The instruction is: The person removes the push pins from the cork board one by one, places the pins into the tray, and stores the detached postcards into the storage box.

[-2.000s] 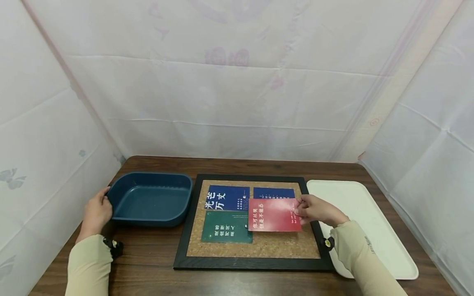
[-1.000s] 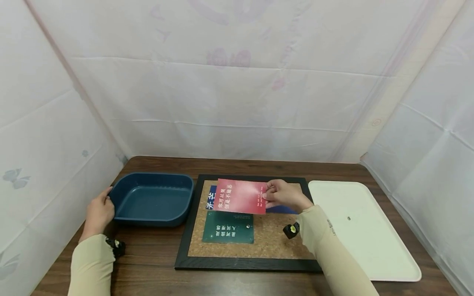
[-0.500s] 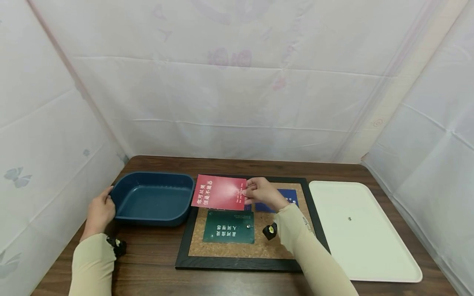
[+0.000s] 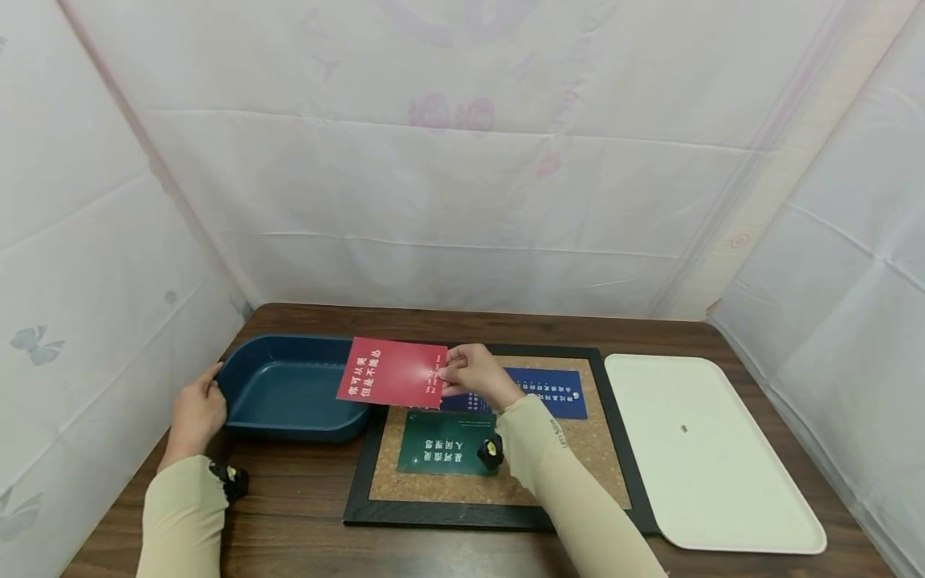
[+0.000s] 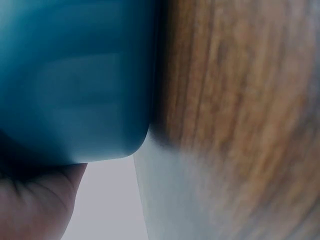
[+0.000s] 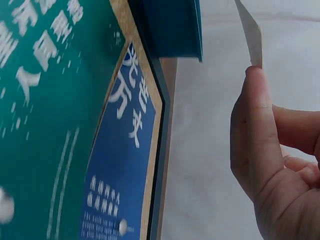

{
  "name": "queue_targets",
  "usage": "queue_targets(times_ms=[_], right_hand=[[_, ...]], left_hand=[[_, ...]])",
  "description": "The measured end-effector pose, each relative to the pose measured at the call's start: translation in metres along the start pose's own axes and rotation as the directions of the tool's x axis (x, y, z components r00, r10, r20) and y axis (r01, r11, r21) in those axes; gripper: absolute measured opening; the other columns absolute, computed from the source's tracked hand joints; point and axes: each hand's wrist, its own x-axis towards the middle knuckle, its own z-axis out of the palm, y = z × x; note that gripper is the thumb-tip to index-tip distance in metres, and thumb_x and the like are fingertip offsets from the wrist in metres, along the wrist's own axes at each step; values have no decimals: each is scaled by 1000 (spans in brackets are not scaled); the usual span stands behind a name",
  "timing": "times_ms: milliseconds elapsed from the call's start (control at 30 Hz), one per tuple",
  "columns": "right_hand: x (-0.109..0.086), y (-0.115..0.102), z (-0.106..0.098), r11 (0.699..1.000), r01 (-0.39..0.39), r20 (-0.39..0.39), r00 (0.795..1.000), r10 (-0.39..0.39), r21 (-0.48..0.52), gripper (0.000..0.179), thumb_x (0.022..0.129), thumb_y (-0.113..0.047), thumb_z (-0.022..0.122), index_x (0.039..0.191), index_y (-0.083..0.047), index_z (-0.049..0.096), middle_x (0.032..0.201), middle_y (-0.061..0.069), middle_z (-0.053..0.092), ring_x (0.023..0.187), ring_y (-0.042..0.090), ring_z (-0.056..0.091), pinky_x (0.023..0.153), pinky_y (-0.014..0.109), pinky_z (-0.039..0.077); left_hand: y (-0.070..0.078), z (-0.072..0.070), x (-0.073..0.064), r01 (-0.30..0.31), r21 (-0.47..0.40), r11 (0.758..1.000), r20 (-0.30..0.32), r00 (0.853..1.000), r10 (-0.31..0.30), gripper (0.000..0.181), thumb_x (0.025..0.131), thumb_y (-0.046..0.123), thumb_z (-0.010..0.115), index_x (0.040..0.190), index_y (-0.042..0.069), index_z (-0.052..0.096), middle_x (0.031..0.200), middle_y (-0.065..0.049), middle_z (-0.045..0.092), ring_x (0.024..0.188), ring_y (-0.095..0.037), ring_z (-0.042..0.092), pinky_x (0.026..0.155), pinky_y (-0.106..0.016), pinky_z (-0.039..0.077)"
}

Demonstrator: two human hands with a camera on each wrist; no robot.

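While the right hand (image 4: 473,373) pinches a red paper card with white writing (image 4: 393,373) by its right edge, the left hand (image 4: 197,413) holds on to the left rim of a deep blue-green tub with round corners (image 4: 303,433). The right thumb and fingers are closed tight on the card, with just the card between them. The left fingers are bent over the rim, and the left wrist view shows that hand up against the side of the tub.

The red card is up in the air. Its left part is over the tub, and its right part is over the top left corner of a tan cork board with a black frame (image 4: 502,516).

On the board are a green card with white writing (image 4: 422,444), a dark blue card (image 6: 115,165) partly hidden under the red one in the head view, and another blue card (image 4: 545,385) to the right. Both blue cards have a small silver dot.

A flat cream tray (image 4: 711,482) sits right of the board with a tiny thing (image 4: 684,429) on it, too small to tell what. Everything sits on a brown wood table (image 4: 303,522).
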Motion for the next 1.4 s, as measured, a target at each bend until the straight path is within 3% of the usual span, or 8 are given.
queue_targets(times_ms=[67, 233, 333, 833, 1067, 1233, 1400], right_hand=[[2, -1, 6, 1000, 7, 13, 1000, -7, 7, 30, 94, -2, 59, 121, 8, 54, 99, 20, 67, 67, 15, 70, 86, 49, 55], [6, -4, 19, 1000, 19, 36, 999, -20, 25, 29, 94, -1, 59, 120, 9, 54, 96, 19, 67, 66, 14, 69, 85, 48, 54], [9, -6, 27, 999, 16, 39, 999, -18, 42, 28, 94, 0, 58, 120, 9, 54, 94, 19, 66, 65, 14, 68, 85, 49, 54], [23, -14, 71, 999, -9, -27, 1000, 10, 54, 22, 90, -1, 64, 111, 4, 60, 87, 13, 67, 67, 16, 70, 81, 43, 57], [25, -19, 83, 997, -14, -57, 998, 18, 77, 18, 89, 0, 64, 107, 3, 62, 84, 11, 67, 66, 16, 69, 79, 42, 57], [28, -22, 93, 998, -8, -88, 996, 14, 64, 20, 88, 0, 65, 107, 3, 62, 85, 11, 68, 68, 19, 71, 78, 41, 58], [29, -25, 102, 998, -16, -91, 996, 22, 68, 21, 88, 2, 65, 109, 4, 62, 86, 10, 69, 71, 18, 71, 75, 37, 59]], left_hand=[[0, 0, 0, -1, -1, 1000, 1, 1000, 1, 49, 102, 8, 19, 149, -5, 25, 140, -43, 32, 91, -44, 48, 80, -55, 40], [2, 1, 1, -2, -9, 1000, 14, 1000, 3, 50, 102, 9, 18, 150, -4, 23, 142, -42, 29, 104, -48, 45, 87, -60, 39], [3, 3, 1, -5, -10, 1000, 16, 1000, 5, 50, 102, 9, 17, 150, -5, 23, 142, -43, 29, 101, -47, 46, 85, -58, 39], [3, 3, -2, -2, -3, 1000, 21, 1000, 2, 50, 102, 10, 18, 149, -5, 23, 140, -43, 31, 91, -45, 46, 79, -54, 39], [4, 2, -4, -8, 5, 1000, 15, 1000, 8, 49, 102, 9, 18, 149, -6, 24, 139, -44, 31, 100, -48, 46, 86, -59, 40], [5, 1, -5, -3, 2, 1000, 22, 1000, 3, 50, 102, 9, 18, 149, -5, 23, 139, -44, 32, 91, -44, 45, 77, -52, 38], [5, 2, -4, -6, -3, 1000, 1, 1000, 6, 49, 102, 9, 19, 148, -6, 26, 140, -43, 31, 102, -47, 45, 85, -59, 40]])
